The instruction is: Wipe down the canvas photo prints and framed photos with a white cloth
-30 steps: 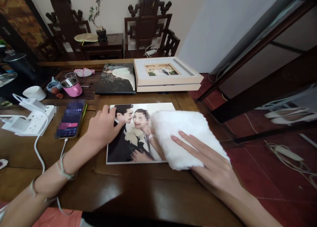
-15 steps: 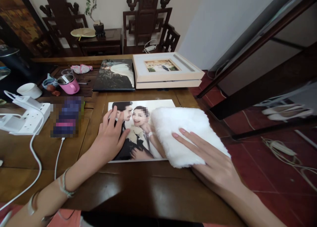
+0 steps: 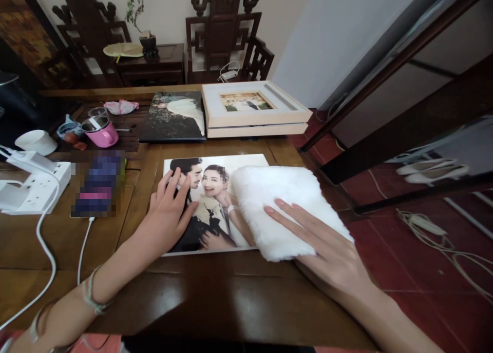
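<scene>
A large wedding photo print [image 3: 215, 199] lies flat on the wooden table [image 3: 215, 296]. My left hand [image 3: 165, 217] rests on its left part, fingers spread and flat. A fluffy white cloth [image 3: 281, 209] covers the print's right side. My right hand [image 3: 327, 250] lies flat on the cloth's near right corner, fingers stretched out toward the left.
A stack of two pale picture frames [image 3: 254, 112] and a dark photo board [image 3: 175, 117] sit at the table's far side. A phone on a cable [image 3: 96, 183], a white power strip [image 3: 31, 181], a pink cup [image 3: 100, 131] and a white bowl [image 3: 35, 141] are at left. Carved dark chairs [image 3: 223, 40] stand behind.
My left hand slid from the print's upper left edge down onto its left half. The cloth and my right hand stayed about where they were.
</scene>
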### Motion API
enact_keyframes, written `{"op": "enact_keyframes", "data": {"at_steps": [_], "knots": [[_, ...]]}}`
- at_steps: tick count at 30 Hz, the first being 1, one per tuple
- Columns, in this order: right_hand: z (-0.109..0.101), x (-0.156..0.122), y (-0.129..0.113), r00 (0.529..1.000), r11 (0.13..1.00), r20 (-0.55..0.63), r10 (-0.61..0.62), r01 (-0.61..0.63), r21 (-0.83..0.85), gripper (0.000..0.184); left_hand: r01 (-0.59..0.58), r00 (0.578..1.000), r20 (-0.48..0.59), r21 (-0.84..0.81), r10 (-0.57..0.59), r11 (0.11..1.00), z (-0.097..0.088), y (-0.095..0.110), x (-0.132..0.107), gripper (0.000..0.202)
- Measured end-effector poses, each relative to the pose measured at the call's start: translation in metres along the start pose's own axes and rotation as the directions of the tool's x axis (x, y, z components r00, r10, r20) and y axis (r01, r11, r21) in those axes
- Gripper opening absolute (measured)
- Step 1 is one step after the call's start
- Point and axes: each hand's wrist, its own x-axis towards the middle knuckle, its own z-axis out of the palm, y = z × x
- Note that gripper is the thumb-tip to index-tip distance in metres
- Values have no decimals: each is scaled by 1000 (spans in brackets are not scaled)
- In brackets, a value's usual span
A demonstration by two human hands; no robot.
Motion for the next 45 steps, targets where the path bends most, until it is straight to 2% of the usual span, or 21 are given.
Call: {"op": "enact_keyframes", "data": {"at_steps": [8, 12, 17, 24, 29, 34, 37, 42, 45], "knots": [[-1, 1, 0, 1000, 1000, -4, 16, -16, 2, 56, 40, 992, 122, -115, -26, 993, -7, -1, 6, 58], [-3, 4, -2, 999, 999, -14, -32, 32, -2, 56, 47, 979, 203, -82, -29, 996, -11, -3, 17, 65], [-5, 7, -3, 999, 999, -18, -34, 34, -11, 56, 31, 974, 225, -38, -21, 999, -12, -3, 22, 65], [-3, 4, -3, 999, 1000, -37, -15, 15, -6, 56, 1, 992, 128, -33, 3, 999, -6, -5, 17, 62], [-9, 16, 8, 996, 994, -47, -74, 78, 77, 27, 5, 1000, 10, -84, -4, 996, 1, -7, 15, 56], [-8, 52, 23, 990, 998, 129, -53, 57, -29, 27, 5, 997, -77, -162, -17, 987, 8, -9, 13, 52], [-3, 62, 9, 981, 992, 166, -99, 110, -57, 28, 13, 994, -104, -175, -31, 985, 10, -9, 13, 51], [-1, 52, -28, 969, 973, 89, -231, 230, 23, 36, 40, 995, -82, -178, -56, 983, 10, -9, 18, 51], [-3, 49, -26, 966, 972, 111, -234, 230, 50, 37, 52, 994, -82, -181, -68, 982, 10, -10, 22, 51]]}}
